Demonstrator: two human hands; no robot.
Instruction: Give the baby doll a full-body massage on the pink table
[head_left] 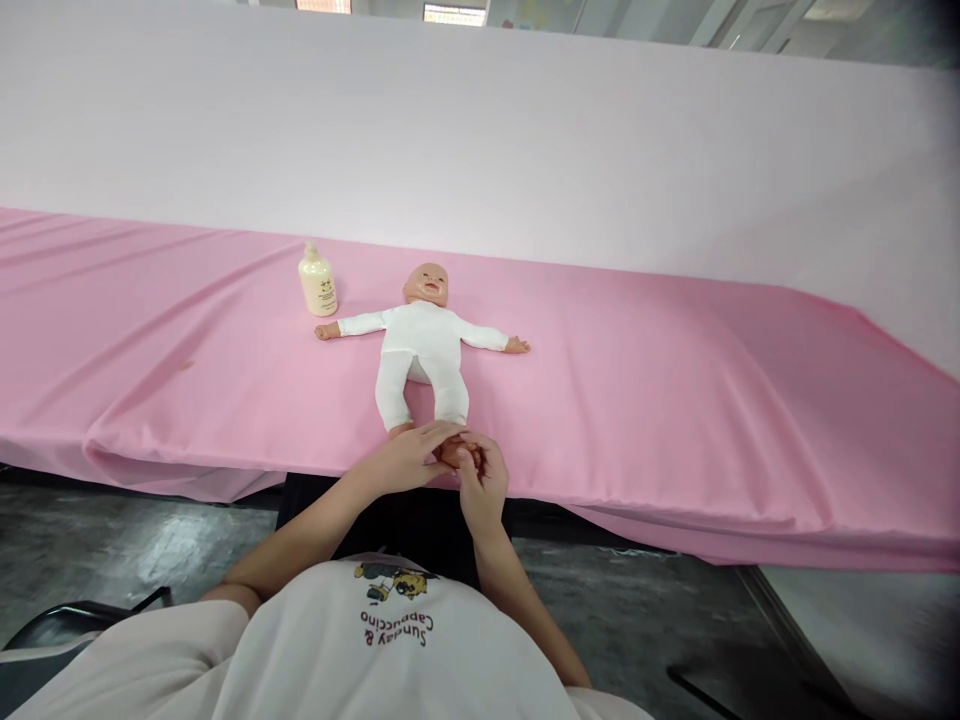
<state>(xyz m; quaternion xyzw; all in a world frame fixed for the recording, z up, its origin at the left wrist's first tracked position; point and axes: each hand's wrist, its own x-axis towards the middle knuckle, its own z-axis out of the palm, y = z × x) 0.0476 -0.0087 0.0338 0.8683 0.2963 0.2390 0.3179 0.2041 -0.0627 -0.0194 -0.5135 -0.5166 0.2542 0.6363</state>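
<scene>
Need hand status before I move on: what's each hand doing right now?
Left hand: partly closed, holding one foot of the doll near the ankle.
Right hand: closed, holding the same foot from the other side.

This looks like a partitioned booth indoors: white panel (525,150), pink-draped table (645,400)

A pink cloth (675,400) is backed here by a white partition (480,140); two bright panes (454,15) are glimpsed above it; below, a dark, shiny floor (157,545) is seen.
</scene>
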